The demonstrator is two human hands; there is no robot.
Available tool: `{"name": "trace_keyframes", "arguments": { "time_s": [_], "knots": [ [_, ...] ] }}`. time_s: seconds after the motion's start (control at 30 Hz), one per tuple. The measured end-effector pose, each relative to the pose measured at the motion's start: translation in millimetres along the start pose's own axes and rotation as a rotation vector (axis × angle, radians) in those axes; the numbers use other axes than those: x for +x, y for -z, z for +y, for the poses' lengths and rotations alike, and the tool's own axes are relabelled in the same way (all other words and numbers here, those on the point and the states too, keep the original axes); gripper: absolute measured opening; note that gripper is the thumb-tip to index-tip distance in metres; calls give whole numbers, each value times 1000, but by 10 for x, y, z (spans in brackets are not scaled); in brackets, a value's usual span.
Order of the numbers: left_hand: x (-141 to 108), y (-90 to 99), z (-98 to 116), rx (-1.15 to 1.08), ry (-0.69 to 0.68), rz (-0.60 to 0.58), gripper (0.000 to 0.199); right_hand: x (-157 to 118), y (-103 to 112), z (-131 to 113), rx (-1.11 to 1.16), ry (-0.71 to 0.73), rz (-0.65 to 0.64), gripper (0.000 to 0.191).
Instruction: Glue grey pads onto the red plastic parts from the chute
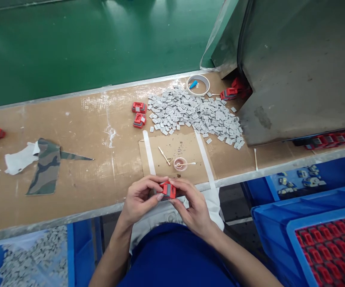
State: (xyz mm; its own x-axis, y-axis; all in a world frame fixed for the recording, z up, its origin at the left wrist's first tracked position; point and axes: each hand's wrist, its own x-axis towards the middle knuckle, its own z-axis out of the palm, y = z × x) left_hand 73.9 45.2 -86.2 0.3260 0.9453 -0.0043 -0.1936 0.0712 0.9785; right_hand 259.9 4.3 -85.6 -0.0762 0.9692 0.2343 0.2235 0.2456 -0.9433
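Red part pinched by both hands, two red parts beyond

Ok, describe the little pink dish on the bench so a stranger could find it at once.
Start at the big heap of grey tiles on the brown bench. Just below it, toward the hands, lies a taped-down cardboard sheet. The pink dish sits near its front edge, the only round shallow cup there, with a white swab resting across it.

1. A green floor lies beyond the bench, glossy with overhead light.
2. A brown cardboard-covered workbench runs across the view.
3. A grey metal housing stands at its right end.
4. Blue crates sit below.
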Motion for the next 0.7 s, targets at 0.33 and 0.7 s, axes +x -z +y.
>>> {"name": "trace_keyframes", "arguments": {
  "time_s": [0.33, 0.7],
  "knots": [
    [-55, 13, -30, 111, -78, -3, 6, 64, 75, -87, -112, 111, -73, 44],
    [-57, 13, -53, 143, -64, -129, 45, -146, -151, -108, 422, -270, 51, 19]
  ]
}}
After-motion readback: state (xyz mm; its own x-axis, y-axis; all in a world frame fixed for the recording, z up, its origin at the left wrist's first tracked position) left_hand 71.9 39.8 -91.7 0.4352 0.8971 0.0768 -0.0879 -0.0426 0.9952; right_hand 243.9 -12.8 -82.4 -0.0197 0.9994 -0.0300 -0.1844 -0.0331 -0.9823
